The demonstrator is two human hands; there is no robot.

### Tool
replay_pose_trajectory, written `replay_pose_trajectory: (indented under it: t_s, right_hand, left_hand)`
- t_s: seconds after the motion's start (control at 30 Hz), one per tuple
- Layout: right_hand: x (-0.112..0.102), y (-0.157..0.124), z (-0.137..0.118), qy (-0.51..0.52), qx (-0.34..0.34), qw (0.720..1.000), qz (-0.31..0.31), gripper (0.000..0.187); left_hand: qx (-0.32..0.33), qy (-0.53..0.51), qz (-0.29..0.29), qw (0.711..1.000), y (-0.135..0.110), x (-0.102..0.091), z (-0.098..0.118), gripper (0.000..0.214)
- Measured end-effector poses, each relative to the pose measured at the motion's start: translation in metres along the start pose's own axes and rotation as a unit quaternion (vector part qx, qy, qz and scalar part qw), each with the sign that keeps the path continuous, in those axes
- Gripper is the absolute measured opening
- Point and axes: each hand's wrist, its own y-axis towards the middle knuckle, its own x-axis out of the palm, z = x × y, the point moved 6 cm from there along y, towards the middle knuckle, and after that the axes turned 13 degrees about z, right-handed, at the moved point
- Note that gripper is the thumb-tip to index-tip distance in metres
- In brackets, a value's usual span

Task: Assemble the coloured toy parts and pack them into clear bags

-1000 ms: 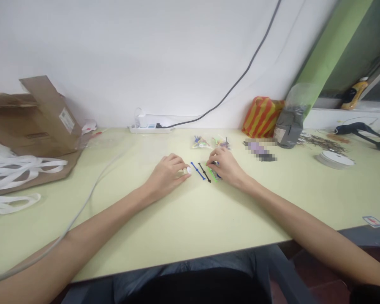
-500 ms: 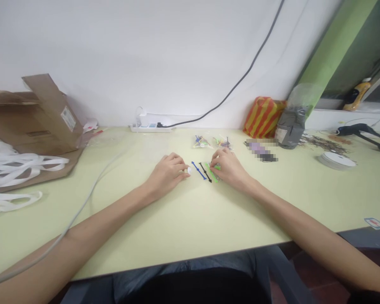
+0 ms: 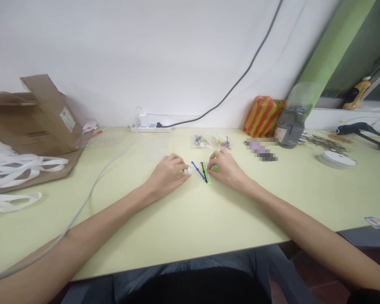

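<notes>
Left hand pinches a white disc; right hand pinches a green piece; hands apart. Blue strip and black strip between look light, thin: take by ends.

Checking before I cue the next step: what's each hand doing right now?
Left hand: closed, holding a small white round piece.
Right hand: closed, holding a small green piece.
</notes>
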Motion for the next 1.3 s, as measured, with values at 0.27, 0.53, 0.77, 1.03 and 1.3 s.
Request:
replay_pose_trajectory:
  t_s: [0.27, 0.53, 0.77, 1.03, 1.3]
  right_hand:
    - [-0.038, 0.008, -0.015, 0.101, -0.041, 0.989, 0.101, 0.012]
    - [-0.042, 0.003, -0.031, 0.244, 0.041, 0.965, 0.087, 0.011]
    - [-0.030, 0.005, -0.024, 0.294, 0.065, 0.950, 0.087, 0.019]
    - [-0.009, -0.004, -0.029, 0.442, 0.162, 0.882, -0.001, 0.035]
    - [0.006, -0.010, -0.035, 0.487, 0.215, 0.842, -0.089, 0.048]
  left_hand:
    - [-0.138, -0.150, 0.036, 0.978, -0.001, 0.000, -0.001, 0.018]
    - [-0.317, -0.390, -0.029, 0.864, -0.006, 0.012, 0.003, 0.039]
    - [-0.310, -0.448, -0.075, 0.836, -0.011, 0.021, 0.006, 0.041]
    - [-0.293, -0.432, -0.089, 0.848, -0.010, 0.019, 0.009, 0.039]
    - [-0.262, -0.410, -0.088, 0.869, -0.009, 0.017, 0.019, 0.026]
